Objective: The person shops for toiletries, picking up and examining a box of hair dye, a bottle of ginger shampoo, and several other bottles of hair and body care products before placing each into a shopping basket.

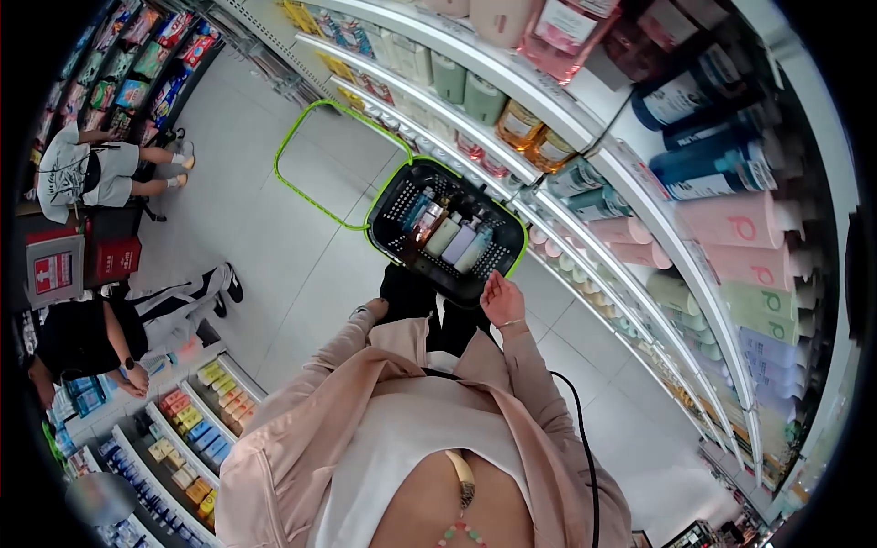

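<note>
A black shopping basket (393, 215) with a green rim stands in front of my body, several bottles (448, 236) lying inside it. Its green handle (283, 137) is tipped out to the upper left. My right hand (501, 300) is near the basket's lower right corner, fingers bent and drawn together; whether it holds anything is too small to tell. Beside my dark trousers, left of the basket's lower edge, is my left hand (376, 309), its fingers mostly hidden.
Curved white shelves (548, 100) with rows of bottles run along the right. On the left are two people (110, 173), a red box (117, 259) and more shelves of packets. Pale floor tiles (301, 283) lie between. A black cable hangs at my right side.
</note>
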